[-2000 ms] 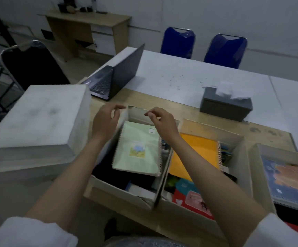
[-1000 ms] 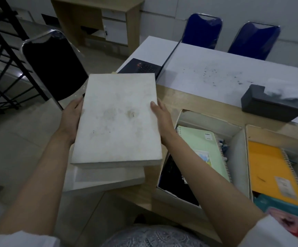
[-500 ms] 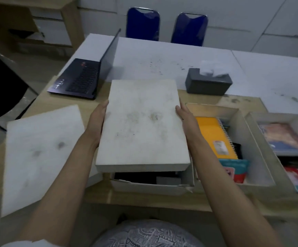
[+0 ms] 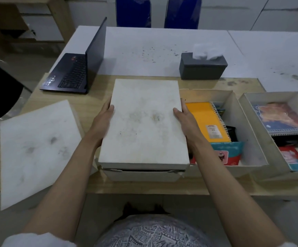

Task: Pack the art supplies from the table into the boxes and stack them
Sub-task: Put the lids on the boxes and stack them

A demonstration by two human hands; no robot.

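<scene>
Lid (image 4: 144, 122) over box (image 4: 141, 175), long axis pointing away, left hand (image 4: 103, 120) and right hand (image 4: 184, 118) gripping its sides

Hidden and cut-off parts around the covered box

The white lid (image 4: 144, 122) is covering its box (image 4: 141, 175), hiding the contents; the fingers of both hands (image 4: 102, 120) are disappearing down the lid's sides. The rightmost box (image 4: 269, 97) is running off the right edge, the blue chairs (image 4: 133, 13) are being cropped at the top, and notebook label print (image 4: 213, 131) is staying too small to read.
</scene>
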